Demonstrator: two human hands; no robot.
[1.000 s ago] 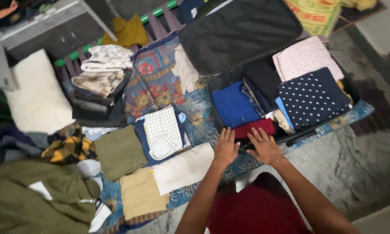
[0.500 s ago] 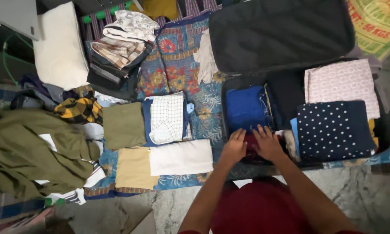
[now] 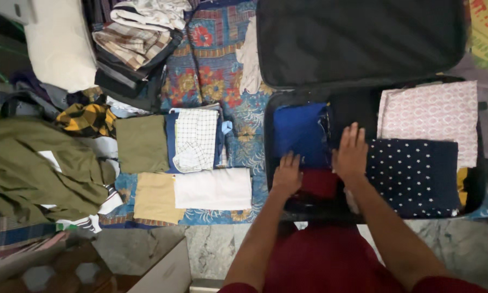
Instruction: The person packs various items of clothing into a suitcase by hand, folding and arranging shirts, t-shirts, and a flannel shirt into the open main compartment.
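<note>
An open black suitcase (image 3: 269, 125) lies on the floor, packed with folded clothes. My left hand (image 3: 287, 174) rests flat on the near left corner, beside a folded maroon cloth (image 3: 320, 183) and just below a folded blue garment (image 3: 298, 133). My right hand (image 3: 351, 153) presses down flat, fingers spread, between the blue garment and a navy cloth with white dots (image 3: 415, 173). A pink patterned cloth (image 3: 428, 116) lies behind the dotted one. Neither hand grips anything.
The suitcase lid (image 3: 358, 38) stands open at the back. Left of the case, on a patterned blue sheet (image 3: 211, 76), lie folded white (image 3: 212, 189), tan (image 3: 154, 198), olive (image 3: 142, 144) and checked (image 3: 196, 140) cloths, a stack of clothes (image 3: 132, 49), a pillow (image 3: 59, 43) and an olive heap (image 3: 32, 168).
My right hand has slid further into the suitcase, from the maroon cloth up towards the blue and dotted cloths. My left hand stays near the maroon cloth. The view has shifted slightly.
</note>
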